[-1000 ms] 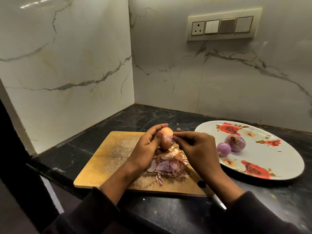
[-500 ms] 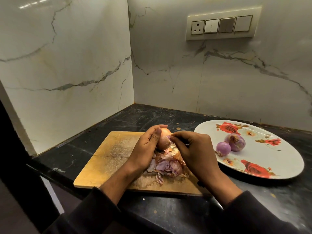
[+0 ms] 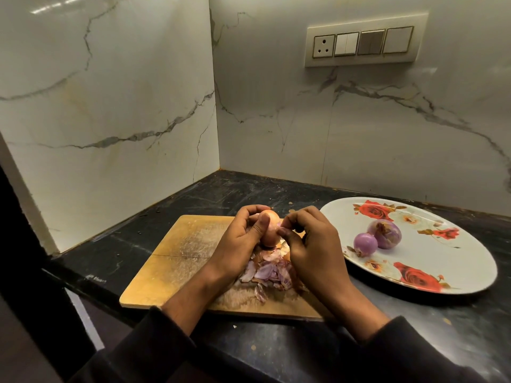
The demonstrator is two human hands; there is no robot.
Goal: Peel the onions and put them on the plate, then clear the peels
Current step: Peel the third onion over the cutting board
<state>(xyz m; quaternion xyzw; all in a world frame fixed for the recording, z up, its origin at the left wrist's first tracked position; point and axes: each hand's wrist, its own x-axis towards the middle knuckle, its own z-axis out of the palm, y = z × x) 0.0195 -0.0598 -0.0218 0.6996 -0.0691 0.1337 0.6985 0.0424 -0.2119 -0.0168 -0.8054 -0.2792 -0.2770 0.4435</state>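
Over the wooden board (image 3: pixel 179 252), 2 hands work on 1 onion (image 3: pixel 269 227) with its dry skin still on.

The left hand (image 3: pixel 239 241) grips the onion just above the board, fingers curled around it, and the right hand (image 3: pixel 309 244) pinches a bit of skin at its side with thumb and fingertips. Compared with 1 second ago, the onion has been turned and lowered a little, and the right hand has moved closer to it, so a new strip seems to be starting. A heap of peels (image 3: pixel 269 270) lies on the board under the hands. On the flowered plate (image 3: pixel 442 244), at the right on the dark surface (image 3: pixel 221 194), 2 peeled onions (image 3: pixel 376 236) touch each other. The peels are not yet cleared.
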